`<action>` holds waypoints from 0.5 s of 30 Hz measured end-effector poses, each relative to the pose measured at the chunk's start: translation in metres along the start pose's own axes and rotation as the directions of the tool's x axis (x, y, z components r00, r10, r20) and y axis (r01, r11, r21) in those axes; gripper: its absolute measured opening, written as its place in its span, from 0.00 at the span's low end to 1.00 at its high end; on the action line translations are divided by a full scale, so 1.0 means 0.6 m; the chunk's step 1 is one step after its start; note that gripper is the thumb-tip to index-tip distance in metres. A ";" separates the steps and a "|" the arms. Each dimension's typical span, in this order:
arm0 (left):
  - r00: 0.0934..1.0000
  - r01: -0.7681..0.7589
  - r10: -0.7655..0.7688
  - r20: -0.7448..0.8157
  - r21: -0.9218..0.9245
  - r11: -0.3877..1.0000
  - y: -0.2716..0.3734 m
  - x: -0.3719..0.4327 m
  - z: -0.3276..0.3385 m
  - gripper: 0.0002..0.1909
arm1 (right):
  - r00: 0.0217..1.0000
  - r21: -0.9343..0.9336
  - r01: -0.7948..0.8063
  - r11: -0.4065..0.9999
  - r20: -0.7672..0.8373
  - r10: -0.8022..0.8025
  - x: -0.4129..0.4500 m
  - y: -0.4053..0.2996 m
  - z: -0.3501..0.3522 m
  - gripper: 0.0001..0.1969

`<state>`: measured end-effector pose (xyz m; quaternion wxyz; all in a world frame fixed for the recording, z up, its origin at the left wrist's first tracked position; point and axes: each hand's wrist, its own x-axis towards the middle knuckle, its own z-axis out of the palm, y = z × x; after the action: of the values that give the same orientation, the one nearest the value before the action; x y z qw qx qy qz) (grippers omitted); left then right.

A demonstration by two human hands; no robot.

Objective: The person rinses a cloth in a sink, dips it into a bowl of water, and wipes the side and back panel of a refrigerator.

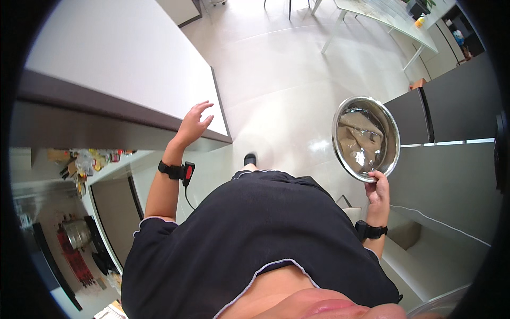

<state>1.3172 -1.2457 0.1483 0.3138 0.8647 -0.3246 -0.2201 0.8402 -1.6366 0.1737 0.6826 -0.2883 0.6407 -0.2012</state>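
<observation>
My right hand grips the near rim of a round stainless-steel basin, with the thumb over the edge. Inside the basin, a beige-brown cloth lies crumpled in water that catches the light. The basin is held out to my front right, above the floor. My left hand is empty, its fingers apart and slightly bent. In the picture it overlaps the near edge of a white countertop; I cannot tell whether it touches. Black straps with small devices circle both wrists.
Pale floor tiles run ahead between the counter and dark grey cabinets on the right. A white-legged table bears an orange pump bottle. At the lower left, a metal pot stands near a cooktop. A white cable hangs at right.
</observation>
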 end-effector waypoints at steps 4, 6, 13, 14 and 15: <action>0.996 -0.032 0.038 0.080 -0.069 0.997 -0.012 0.107 0.006 0.19 | 1.000 -0.002 -0.001 1.000 0.001 0.001 0.043 -0.058 0.067 0.06; 0.984 0.008 0.018 0.175 -0.147 0.989 -0.029 0.180 0.027 0.17 | 0.998 0.038 -0.041 0.998 -0.043 0.043 0.070 -0.080 0.104 0.06; 0.961 -0.038 0.073 0.267 -0.137 0.990 -0.009 0.508 0.096 0.09 | 0.988 0.106 -0.066 0.992 -0.129 0.080 0.184 -0.186 0.230 0.08; 0.950 -0.056 0.104 0.296 -0.167 0.984 0.001 0.555 0.125 0.08 | 0.991 0.101 -0.054 0.993 -0.117 0.065 0.211 -0.205 0.226 0.08; 0.946 -0.066 0.116 0.302 -0.171 0.983 0.023 0.603 0.134 0.08 | 0.988 0.115 -0.060 0.991 -0.132 0.076 0.231 -0.227 0.247 0.08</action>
<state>1.5149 -1.5388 0.0370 0.3365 0.7756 -0.3910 -0.3638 1.0134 -1.8085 0.1592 0.6587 -0.2134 0.6831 -0.2322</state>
